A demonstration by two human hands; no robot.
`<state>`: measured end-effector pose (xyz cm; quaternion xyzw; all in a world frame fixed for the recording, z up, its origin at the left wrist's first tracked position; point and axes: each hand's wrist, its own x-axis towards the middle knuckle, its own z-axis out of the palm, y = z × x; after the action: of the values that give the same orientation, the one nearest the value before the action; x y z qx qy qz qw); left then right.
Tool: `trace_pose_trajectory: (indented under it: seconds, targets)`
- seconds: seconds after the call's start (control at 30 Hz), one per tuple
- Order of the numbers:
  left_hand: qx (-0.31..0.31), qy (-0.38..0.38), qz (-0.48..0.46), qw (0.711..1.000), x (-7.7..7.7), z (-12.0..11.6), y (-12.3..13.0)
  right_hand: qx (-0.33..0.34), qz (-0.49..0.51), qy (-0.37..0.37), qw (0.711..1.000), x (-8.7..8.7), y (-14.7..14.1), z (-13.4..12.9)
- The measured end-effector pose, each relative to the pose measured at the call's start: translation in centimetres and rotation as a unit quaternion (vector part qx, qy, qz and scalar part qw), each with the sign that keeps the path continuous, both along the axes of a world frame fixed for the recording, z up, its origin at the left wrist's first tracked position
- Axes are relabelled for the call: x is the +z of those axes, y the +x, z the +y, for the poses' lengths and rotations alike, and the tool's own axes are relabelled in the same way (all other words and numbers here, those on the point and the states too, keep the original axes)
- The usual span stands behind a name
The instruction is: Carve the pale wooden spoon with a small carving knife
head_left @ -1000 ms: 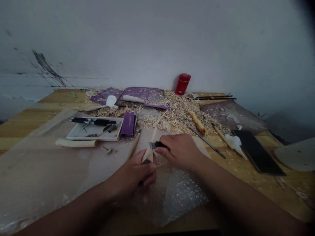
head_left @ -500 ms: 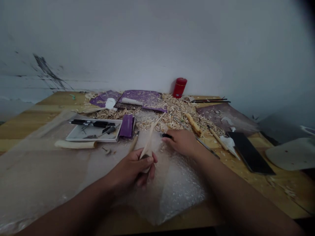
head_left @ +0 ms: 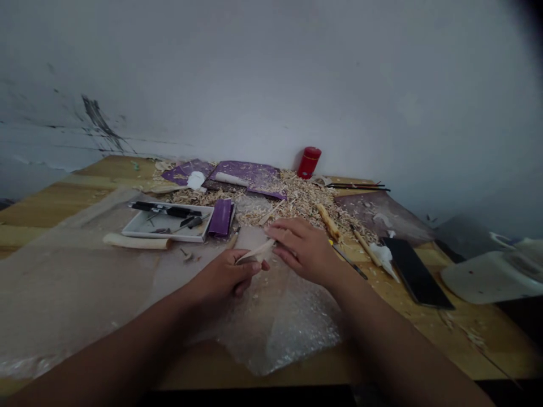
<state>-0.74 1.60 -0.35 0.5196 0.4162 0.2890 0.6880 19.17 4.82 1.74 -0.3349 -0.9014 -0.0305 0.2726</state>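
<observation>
Though two hands (head_left: 224, 274) (head_left: 306, 253) about it, just one wooden piece (head_left: 259, 250).

small woodworking workshop, wood shavings (head_left: 303, 195), tray (head_left: 138, 225) of tools (head_left: 182, 212)

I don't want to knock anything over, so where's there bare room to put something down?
There's bare wrap between the pale stick and the left arm, and mostly bare table left of that wrap, up to the edge. It's crowded at the back: shavings lie around purple sheets and a red can. The tray holds tools.
</observation>
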Motion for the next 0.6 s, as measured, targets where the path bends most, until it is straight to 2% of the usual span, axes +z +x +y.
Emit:
trace_pose_trajectory:
  seconds: [0.07, 0.13, 0.23, 0.3, 0.5, 0.6]
  targets:
    - [0.035, 0.008, -0.025, 0.999, -0.1, 0.2, 0.0, 0.02, -0.033, -0.03, 0.999, -0.5, 0.1, 0.2]
    - [0.106, 0.011, -0.065, 0.992, 0.0, 0.6, -0.1, 0.011, -0.039, -0.051, 0.998, -1.0, 0.3, 0.5]
    - [0.252, 0.042, -0.14, 0.957, 0.4, 1.3, -0.7, -0.016, -0.028, -0.064, 0.997, -1.4, 0.6, 0.8]
    - [0.312, 0.069, -0.171, 0.932, 1.0, 1.8, -1.4, -0.028, -0.02, -0.069, 0.997, -1.4, 0.6, 0.9]
    - [0.378, 0.142, -0.216, 0.889, 3.3, 2.0, -3.7, -0.03, -0.006, -0.083, 0.996, -1.5, 0.3, 0.8]
    - [0.377, 0.143, -0.213, 0.89, 4.1, 1.8, -4.5, -0.025, -0.008, -0.088, 0.996, -1.6, 0.3, 0.8]
